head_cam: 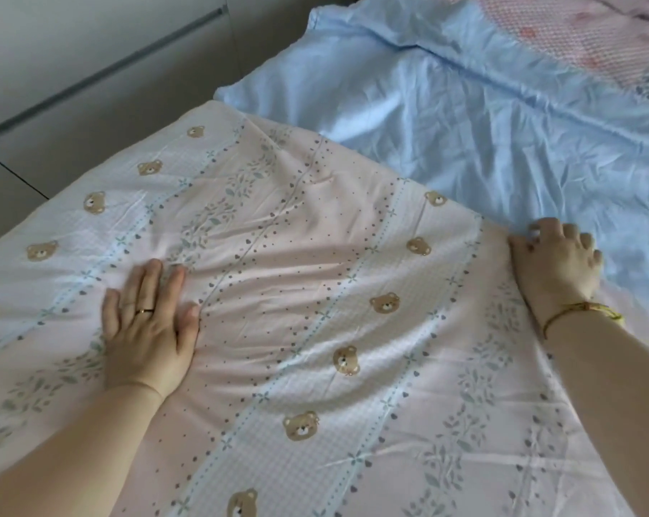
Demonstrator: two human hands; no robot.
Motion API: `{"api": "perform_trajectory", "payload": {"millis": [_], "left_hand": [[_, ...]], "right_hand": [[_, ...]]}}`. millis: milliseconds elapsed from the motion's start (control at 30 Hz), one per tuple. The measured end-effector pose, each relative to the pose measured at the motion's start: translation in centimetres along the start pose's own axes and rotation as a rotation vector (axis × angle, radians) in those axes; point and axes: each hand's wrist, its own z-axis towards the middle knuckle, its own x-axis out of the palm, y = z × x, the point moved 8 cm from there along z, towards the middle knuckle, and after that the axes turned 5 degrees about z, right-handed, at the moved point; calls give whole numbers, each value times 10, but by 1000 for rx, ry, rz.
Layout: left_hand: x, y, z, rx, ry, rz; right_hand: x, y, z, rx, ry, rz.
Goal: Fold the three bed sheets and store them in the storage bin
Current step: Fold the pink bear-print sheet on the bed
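Note:
A pale pink sheet [278,292] printed with small bears, leaves and dots lies spread flat across the near part of the bed. My left hand [149,328] presses flat on it, fingers straight, left of centre. My right hand [560,264] sits at the sheet's right edge with fingers curled over the fabric there, thumb on the pink side. A wrinkled light blue sheet [446,106] lies beyond, spread toward the far side. A pink dotted sheet [576,35] shows at the top right corner.
A grey floor and a pale wall or cabinet front [73,61] with a long dark groove run along the left of the bed. No storage bin is in view.

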Motion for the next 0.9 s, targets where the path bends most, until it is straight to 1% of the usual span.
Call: {"api": "perform_trajectory", "payload": {"millis": [67,100,167,200,233,267,300,333,400,433,467,500,533,567,600,633,667,700,733,767,800,833,867,900], "left_hand": [[2,1,-1,1,-12,9],[1,2,1,0,-21,14],[-2,-5,-2,21,-13,46],[-2,-5,-3,20,3,67],[-1,-8,-2,31,24,89],[1,-6,1,23,66,111],[5,-1,3,1,103,131],[7,-4,3,-25,122,142],[-2,-11,-5,-94,114,128],[-10,-33,-18,-97,103,92],[-17,-61,-37,-57,87,37],[-24,-101,-63,33,58,-31],[-30,-144,-93,175,22,-99],[-34,-193,-128,329,11,-158],[-36,-238,-163,445,10,-210],[-32,-273,-192,518,46,-251],[-30,-304,-216,558,84,-267],[-25,-325,-233,577,141,-250],[-20,-336,-242,582,173,-214],[-17,-344,-249,596,196,-168],[-13,-345,-251,599,229,-129],[-10,-350,-256,606,252,-111],[-8,-345,-252,596,262,-87],[-8,-346,-253,593,273,-65]], "right_hand": [[1,19,-23,-91,-53,38],[8,31,-39,-196,-28,9],[19,46,-85,-490,37,-45],[26,47,-108,-640,77,-77],[30,32,-125,-747,103,-133],[29,9,-130,-789,109,-193],[22,-25,-126,-758,127,-244],[5,-76,-116,-647,125,-268],[-27,-193,-95,-260,139,-260],[-41,-260,-93,-36,143,-293],[-54,-310,-96,158,151,-294],[-70,-345,-106,336,135,-260],[-81,-362,-117,502,104,-180],[-89,-359,-127,564,36,-121],[-88,-341,-134,497,-13,-70],[-80,-307,-139,338,-17,-55],[-69,-269,-149,123,-2,-45],[-56,-226,-163,-129,22,-69],[-41,-198,-182,-354,49,-121],[-29,-201,-198,-458,136,-154],[-27,-220,-203,-474,193,-178],[-39,-263,-203,-399,218,-192],[-57,-304,-200,-296,157,-166],[-79,-359,-202,-136,125,-161]]}}
